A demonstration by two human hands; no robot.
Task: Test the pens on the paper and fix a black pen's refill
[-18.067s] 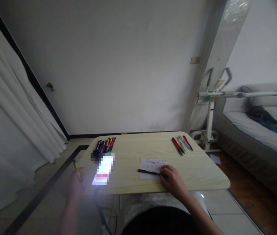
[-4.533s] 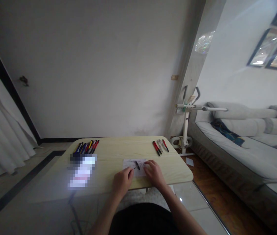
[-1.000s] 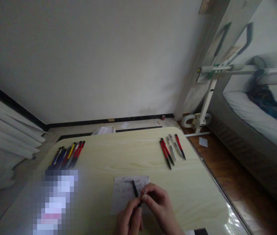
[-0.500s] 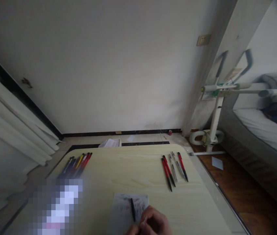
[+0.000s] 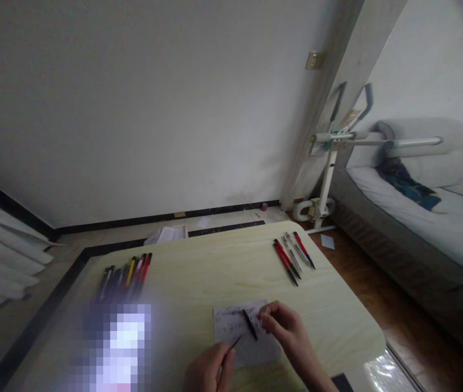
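Since half a second ago the two hands have drawn apart: they were bunched together at the bottom edge, and now each sits on its own side of the paper sheet [image 5: 235, 348].

Head view: the left hand [image 5: 209, 373] is at 6 o'clock of the table [image 5: 215, 272], thumb and forefinger pinched on a thin dark rod [image 5: 236, 342] whose free tip points toward 1 o'clock over the sheet. The right hand [image 5: 286, 329] rests at 3 o'clock of the sheet with its fingers curled inward. Its fingertips are just beside the black pen piece [image 5: 250, 325], and I cannot tell whether they grip it or anything else. That piece lies slanted on the sheet, running from 11 to 5 o'clock.

A row of mixed pens [image 5: 127, 269] lies at 10 o'clock of the table. A smaller group of red and silver pens [image 5: 294, 255] lies at 2 o'clock, well apart from the hands. A pixelated bright patch [image 5: 113, 348] covers the 8 o'clock corner. Beyond the table at 2 o'clock stand a white stand [image 5: 327, 174] and a grey sofa [image 5: 419, 218].
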